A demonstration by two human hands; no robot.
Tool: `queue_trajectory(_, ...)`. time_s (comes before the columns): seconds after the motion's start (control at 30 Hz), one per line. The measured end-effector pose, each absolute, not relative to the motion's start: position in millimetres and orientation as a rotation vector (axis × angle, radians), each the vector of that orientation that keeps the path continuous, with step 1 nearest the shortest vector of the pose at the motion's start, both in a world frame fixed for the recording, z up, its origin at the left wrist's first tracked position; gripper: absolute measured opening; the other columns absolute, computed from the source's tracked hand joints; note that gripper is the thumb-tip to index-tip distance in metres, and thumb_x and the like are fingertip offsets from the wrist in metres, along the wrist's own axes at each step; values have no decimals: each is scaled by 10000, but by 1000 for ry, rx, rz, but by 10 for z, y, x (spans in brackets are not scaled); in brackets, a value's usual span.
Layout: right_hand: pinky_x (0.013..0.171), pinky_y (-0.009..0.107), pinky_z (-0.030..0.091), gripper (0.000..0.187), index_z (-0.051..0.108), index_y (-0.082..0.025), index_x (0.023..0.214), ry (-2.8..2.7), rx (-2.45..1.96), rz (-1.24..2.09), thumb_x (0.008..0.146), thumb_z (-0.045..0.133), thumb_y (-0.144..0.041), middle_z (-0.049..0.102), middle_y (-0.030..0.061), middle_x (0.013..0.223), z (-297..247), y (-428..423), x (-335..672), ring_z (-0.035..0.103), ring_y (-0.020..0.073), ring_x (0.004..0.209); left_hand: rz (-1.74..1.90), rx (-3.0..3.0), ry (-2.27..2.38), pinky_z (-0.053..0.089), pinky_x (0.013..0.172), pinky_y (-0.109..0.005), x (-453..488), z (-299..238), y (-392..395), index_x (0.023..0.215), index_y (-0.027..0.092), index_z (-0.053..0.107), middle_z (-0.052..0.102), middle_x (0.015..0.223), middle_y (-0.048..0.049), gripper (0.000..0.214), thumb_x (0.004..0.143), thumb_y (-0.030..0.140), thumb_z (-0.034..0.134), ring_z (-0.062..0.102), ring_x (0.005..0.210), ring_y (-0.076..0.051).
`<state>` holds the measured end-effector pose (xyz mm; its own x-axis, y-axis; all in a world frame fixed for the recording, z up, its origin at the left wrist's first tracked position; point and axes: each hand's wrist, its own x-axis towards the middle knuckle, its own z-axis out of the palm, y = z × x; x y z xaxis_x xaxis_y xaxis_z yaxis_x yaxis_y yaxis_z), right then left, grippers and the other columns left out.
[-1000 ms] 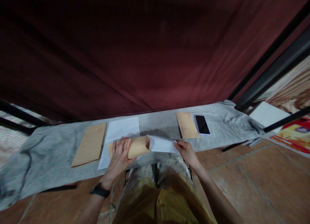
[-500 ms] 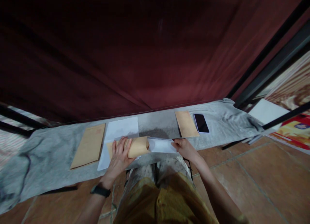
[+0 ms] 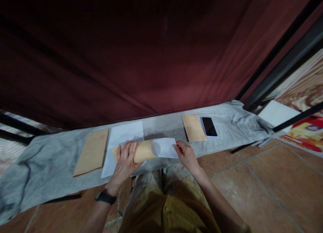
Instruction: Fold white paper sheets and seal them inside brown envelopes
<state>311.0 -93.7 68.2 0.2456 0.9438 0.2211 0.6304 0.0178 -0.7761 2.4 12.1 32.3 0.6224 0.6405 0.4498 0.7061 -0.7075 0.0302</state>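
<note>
So both hands are on the same bit of stationery rn. The tan envelope (image 3: 145, 151) lies crosswise in front of the person, over the near part of the grey cloth (image 3: 234, 125), and I'll use it as the ref pt for everything.

L hand (image 3: 124, 161) is on the left end of the tan envelope, holding it w/ fingers across the top and thumb by the near edge. R hand (image 3: 186, 155) is just off the right end, fingers closed in a pinch on the outer end of a folded white paper (image 3: 166, 148). That paper pokes out of the tan envelope's right-hand mouth; can't tell how far in the rest goes.

Other stuff: white sheets (image 3: 128, 130) are partly under the tan envelope and stick out beyond its far left side. Further left of it there's a big brown envelope (image 3: 91, 152), set at a slant; can't tell if it's 1 or a stack. To the right of the tan envelope and a bit farther back is a small brown envelope (image 3: 194, 128), w/ a phone (image 3: 209, 126) just beside it, dark screen up, pale edge.

Beyond the tan envelope hangs a dark red curtain (image 3: 151, 65). Nearer the person than it, FWIW: mustard top (image 3: 168, 206), dark wristband (image 3: 106, 197) on the L wrist.
</note>
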Motion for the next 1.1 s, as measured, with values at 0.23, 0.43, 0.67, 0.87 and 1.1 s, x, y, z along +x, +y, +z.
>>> queue_trajectory(0.23, 661, 258, 454, 260, 735, -198, 884, -1301, -1662, 417, 981, 532, -329, 722, 53, 810, 613, -859, 2975, 659, 183, 728, -630, -2714, -1085, 225, 1170, -627, 54, 333, 123, 1574, 131, 185, 419, 1482, -280, 996, 799, 457, 719, 343, 1444, -431)
queue_trajectory(0.43, 690, 236, 454, 260, 750, -202, 829, -1347, -1607, 447, 977, 555, -291, 674, 44, 833, 571, -838, 2794, 640, 158, 757, -569, -2772, -1081, 212, 1182, -620, 102, 329, 108, 1589, 144, 150, 374, 1529, -272, 1053, 776, 460, 741, 305, 1468, -431)
queue_trajectory(0.67, 734, 228, 445, 234, 761, -221, 910, -1468, -1721, 470, 989, 542, -243, 681, 48, 901, 578, -835, 2596, 639, 155, 810, -607, -2798, -1073, 184, 1194, -619, 124, 323, 108, 1588, 140, 178, 383, 1528, -265, 1048, 766, 446, 751, 294, 1476, -426)
queue_trajectory(0.87, 746, 224, 428, 251, 763, -232, 936, -1538, -1835, 515, 994, 519, -220, 720, 47, 931, 617, -806, 2526, 662, 156, 835, -618, -2813, -1019, 193, 1193, -623, 170, 356, 93, 1584, 138, 190, 402, 1511, -262, 1006, 783, 400, 739, 306, 1473, -420)
queue_trajectory(1.1, 730, 228, 425, 236, 751, -245, 995, -1409, -1944, 619, 950, 527, -186, 743, 31, 1017, 628, -769, 2520, 681, 161, 858, -604, -2840, -997, 198, 1190, -631, 221, 354, 88, 1579, 135, 206, 418, 1505, -261, 982, 791, 393, 731, 315, 1470, -419)
